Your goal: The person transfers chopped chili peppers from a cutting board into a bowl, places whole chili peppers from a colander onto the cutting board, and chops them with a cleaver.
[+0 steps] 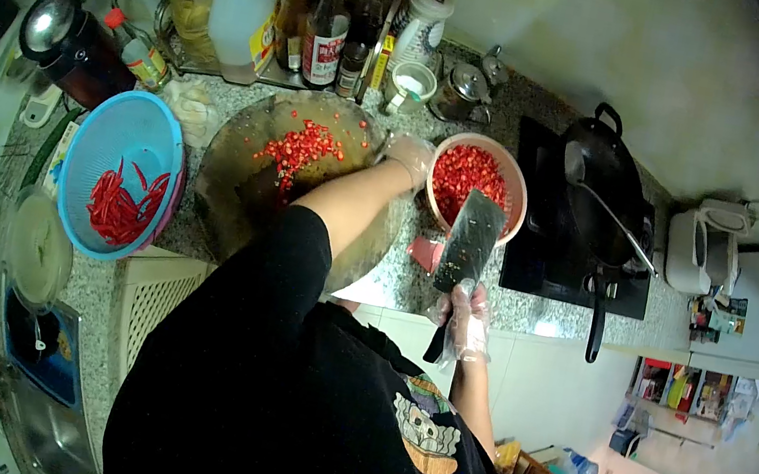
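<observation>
My right hand (464, 317), in a clear plastic glove, grips the handle of a cleaver (471, 245). Its broad blade, with small bits stuck to it, overlaps the near rim of a pink bowl (520, 183). Chopped red chilies (467, 179) fill that bowl. At the bowl's left rim, my gloved left hand (408, 155) is closed against the edge, its fingers partly hidden. Under my left arm lies a round chopping board (238, 146) bearing a scatter of chopped chili (303, 151). A blue colander (81, 156) on the left holds whole red chilies (123, 207).
Bottles, including a white jug (240, 20), line the back rack. A white cup (410, 87) and glass jar (462, 89) stand behind the bowl. To the right, a black wok (598, 210) with a ladle (620, 224) sits on the stove. A sink (53, 418) is lower left.
</observation>
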Motion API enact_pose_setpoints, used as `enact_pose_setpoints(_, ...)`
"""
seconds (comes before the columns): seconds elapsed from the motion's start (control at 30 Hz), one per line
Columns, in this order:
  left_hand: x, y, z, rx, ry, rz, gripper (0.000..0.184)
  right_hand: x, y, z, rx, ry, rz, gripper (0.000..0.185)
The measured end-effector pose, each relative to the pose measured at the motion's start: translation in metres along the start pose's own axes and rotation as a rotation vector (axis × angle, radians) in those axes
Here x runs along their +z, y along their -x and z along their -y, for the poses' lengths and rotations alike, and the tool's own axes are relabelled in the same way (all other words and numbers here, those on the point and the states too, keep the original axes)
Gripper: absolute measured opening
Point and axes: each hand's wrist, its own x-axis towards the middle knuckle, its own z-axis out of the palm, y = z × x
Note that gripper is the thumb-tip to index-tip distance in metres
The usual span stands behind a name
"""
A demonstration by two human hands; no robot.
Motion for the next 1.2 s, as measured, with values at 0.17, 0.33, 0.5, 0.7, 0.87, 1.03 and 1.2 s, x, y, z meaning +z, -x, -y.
enact_pose_setpoints(0.17, -0.025, 0.013, 0.016, 0.033, 0.046, -0.095, 0.019, 0.016, 0.001, -0.007, 0.055, 0.307, -0.025, 0.014)
enact_pose_setpoints(0.33, -0.062, 0.112, 0.06, -0.013, 0.233, -0.448, 0.023, 0.061, -0.024, 0.028, -0.171, 0.99, 0.066, 0.024)
enact_pose_setpoints(0.5, -0.037, 0.182, 0.102, -0.142, 0.178, -0.473, 0.043, 0.122, -0.082, 0.069, -0.238, 1.321, 0.106, 0.035)
enact_pose_setpoints(0.7, -0.025, 0.257, 0.123, -0.075, 0.117, -0.51, 0.112, 0.164, -0.127, 0.074, -0.309, 1.463, 0.129, 0.031)
enact_pose_setpoints(0.87, -0.025, 0.251, 0.146, -0.27, 0.066, -0.403, 0.118, 0.194, -0.126, 0.062, -0.544, 1.555, 0.266, 0.032)
enact_pose_setpoints(1.03, -0.029, 0.201, 0.174, -0.215, 0.034, -0.422, 0.124, 0.212, -0.106, 0.055, -0.473, 1.461, 0.348, 0.032)
enact_pose_setpoints(1.2, -0.042, 0.171, 0.188, -0.041, -0.021, -0.362, 0.124, 0.154, -0.13, -0.011, -0.325, 0.931, 0.077, 0.013)
